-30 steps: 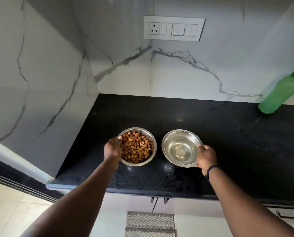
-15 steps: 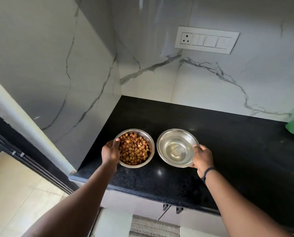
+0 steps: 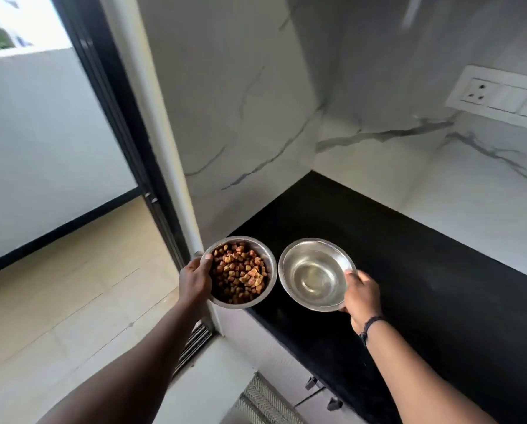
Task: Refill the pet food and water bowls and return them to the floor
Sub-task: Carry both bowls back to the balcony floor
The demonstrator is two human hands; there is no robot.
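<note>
A steel food bowl (image 3: 263, 293) full of brown kibble is held by its left rim in my left hand (image 3: 195, 280). It is lifted over the left end of the black counter (image 3: 424, 286). Beside it on the right, a steel water bowl (image 3: 286, 270) with clear water in it is gripped at its right rim by my right hand (image 3: 361, 296). This bowl tilts slightly and hangs above the counter's front part. The two bowls sit close together without touching.
Marble walls (image 3: 240, 117) close the counter's corner, with a switch plate (image 3: 501, 93) at the right. A dark sliding-door frame (image 3: 118, 117) and beige floor tiles (image 3: 57, 286) lie to the left. A striped mat (image 3: 265, 402) lies below the counter, by cabinet handles (image 3: 320, 390).
Both bowls have risen off the counter and moved left toward its end. My view has swung left, so the door and floor show and the green bottle is out of view.
</note>
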